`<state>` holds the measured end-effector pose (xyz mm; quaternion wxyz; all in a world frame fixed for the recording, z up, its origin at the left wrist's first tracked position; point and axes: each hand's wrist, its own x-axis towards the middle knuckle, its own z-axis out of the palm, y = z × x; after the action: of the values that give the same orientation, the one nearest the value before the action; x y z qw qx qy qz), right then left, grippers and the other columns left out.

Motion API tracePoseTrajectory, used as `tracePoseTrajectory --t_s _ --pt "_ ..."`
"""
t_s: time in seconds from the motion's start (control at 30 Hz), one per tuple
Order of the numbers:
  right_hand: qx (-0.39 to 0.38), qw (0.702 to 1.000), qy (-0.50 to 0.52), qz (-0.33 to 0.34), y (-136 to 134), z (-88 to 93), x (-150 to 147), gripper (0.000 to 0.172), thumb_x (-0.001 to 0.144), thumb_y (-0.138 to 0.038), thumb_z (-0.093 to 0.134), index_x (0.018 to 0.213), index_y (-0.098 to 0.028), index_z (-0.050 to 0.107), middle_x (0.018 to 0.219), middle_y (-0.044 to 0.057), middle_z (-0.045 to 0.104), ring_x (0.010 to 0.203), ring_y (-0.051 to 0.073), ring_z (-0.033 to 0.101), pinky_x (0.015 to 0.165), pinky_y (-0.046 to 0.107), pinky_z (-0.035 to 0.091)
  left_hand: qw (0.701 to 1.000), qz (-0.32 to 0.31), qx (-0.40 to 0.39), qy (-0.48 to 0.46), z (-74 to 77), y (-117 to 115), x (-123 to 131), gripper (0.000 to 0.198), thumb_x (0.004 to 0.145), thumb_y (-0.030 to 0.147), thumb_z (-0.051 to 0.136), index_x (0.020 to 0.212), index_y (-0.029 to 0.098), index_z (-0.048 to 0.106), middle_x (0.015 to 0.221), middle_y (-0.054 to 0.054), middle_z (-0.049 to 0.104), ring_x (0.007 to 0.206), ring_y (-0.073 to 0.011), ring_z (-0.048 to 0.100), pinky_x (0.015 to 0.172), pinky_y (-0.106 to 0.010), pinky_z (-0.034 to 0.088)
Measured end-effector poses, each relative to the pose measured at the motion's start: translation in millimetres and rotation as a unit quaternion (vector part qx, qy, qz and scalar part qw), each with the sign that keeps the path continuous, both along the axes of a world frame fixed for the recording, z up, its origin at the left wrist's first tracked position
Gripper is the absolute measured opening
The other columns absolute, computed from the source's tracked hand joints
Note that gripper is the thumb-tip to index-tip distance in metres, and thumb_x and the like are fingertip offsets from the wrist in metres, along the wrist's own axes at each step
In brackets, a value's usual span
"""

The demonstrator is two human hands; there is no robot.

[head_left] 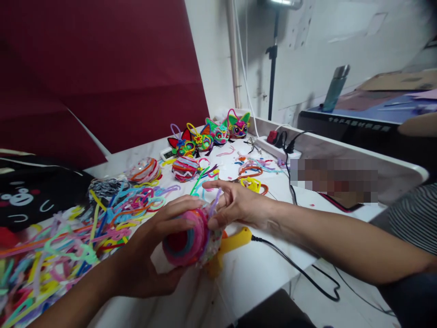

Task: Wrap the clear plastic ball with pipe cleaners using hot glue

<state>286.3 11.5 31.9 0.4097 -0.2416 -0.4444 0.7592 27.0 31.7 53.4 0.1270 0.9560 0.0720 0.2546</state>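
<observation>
My left hand [155, 253] is closed around a ball wrapped in pink, red and blue pipe cleaners [202, 230], with its clear, lumpy side turned right. My right hand [241, 205] pinches a purple pipe cleaner [215, 201] against that side, its index finger stretched out toward the left. The strand runs down along the ball's edge. Behind and below the ball, a yellow hot glue gun [239, 241] lies on the white table [259, 278], partly hidden by the ball. Its black cord trails off to the right.
Loose pipe cleaners [92, 228] heap at the left. Two wrapped balls [186, 168] and several finished animal-head ornaments [221, 132] stand farther back. A white power strip [278, 148] lies by the raised table edge. A bottle [336, 89] stands on another table; a striped sleeve [414, 216] shows at right.
</observation>
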Motion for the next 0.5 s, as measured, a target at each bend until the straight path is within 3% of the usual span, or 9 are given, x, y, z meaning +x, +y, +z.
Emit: tracePoseTrajectory --t_s 0.13,0.23,0.3,0.43,0.5 --pt "-0.035 0.997 0.048 -0.05 -4.6 4.6 -5.5 0.093 0.048 -0.009 0.095 0.128 -0.017 0.048 0.063 -0.007 0.073 0.051 0.012 0.067 0.058 0.022 0.056 0.999 0.049 0.018 0.002 7.7 3.1 2.3 0.086 0.078 0.007 0.071 0.155 0.029 0.04 0.159 -0.013 0.051 0.153 -0.0393 0.037 0.123 -0.065 0.034" --pt "-0.043 0.991 0.076 -0.101 -5.0 9.0 -6.3 0.091 0.04 -0.007 0.098 0.119 -0.019 0.053 0.064 -0.006 0.073 0.054 0.012 0.067 0.062 0.023 0.056 0.994 0.104 0.019 -0.01 10.7 1.0 9.4 0.091 0.08 0.01 0.07 0.159 0.037 0.034 0.166 -0.008 0.042 0.156 -0.0401 0.03 0.125 -0.067 0.027" --pt "-0.037 0.988 0.085 -0.125 -4.3 10.1 -6.4 0.09 0.038 -0.008 0.099 0.116 -0.019 0.056 0.063 -0.008 0.071 0.053 0.012 0.065 0.06 0.023 0.054 0.988 0.147 -0.021 -0.027 9.1 -2.5 14.4 0.092 0.082 0.012 0.069 0.16 0.039 0.031 0.17 -0.007 0.035 0.157 -0.0398 0.029 0.127 -0.065 0.026" --pt "-0.03 0.984 0.096 -0.149 -4.9 9.0 -9.2 0.087 0.037 -0.012 0.1 0.112 -0.019 0.058 0.063 -0.008 0.069 0.054 0.012 0.063 0.061 0.024 0.052 0.955 0.208 -0.193 -0.089 -0.4 -11.5 27.1 0.075 0.089 0.034 0.069 0.156 0.034 0.037 0.17 -0.009 0.033 0.156 -0.0379 0.032 0.124 -0.056 0.036" --pt "-0.036 0.982 0.099 -0.158 -6.3 8.0 -11.5 0.088 0.036 -0.014 0.101 0.112 -0.019 0.057 0.065 -0.007 0.071 0.056 0.012 0.064 0.064 0.025 0.053 0.935 0.262 -0.203 -0.124 -3.8 -15.2 36.9 0.068 0.09 0.047 0.07 0.149 0.028 0.045 0.167 -0.012 0.036 0.156 -0.0385 0.03 0.124 -0.056 0.035"
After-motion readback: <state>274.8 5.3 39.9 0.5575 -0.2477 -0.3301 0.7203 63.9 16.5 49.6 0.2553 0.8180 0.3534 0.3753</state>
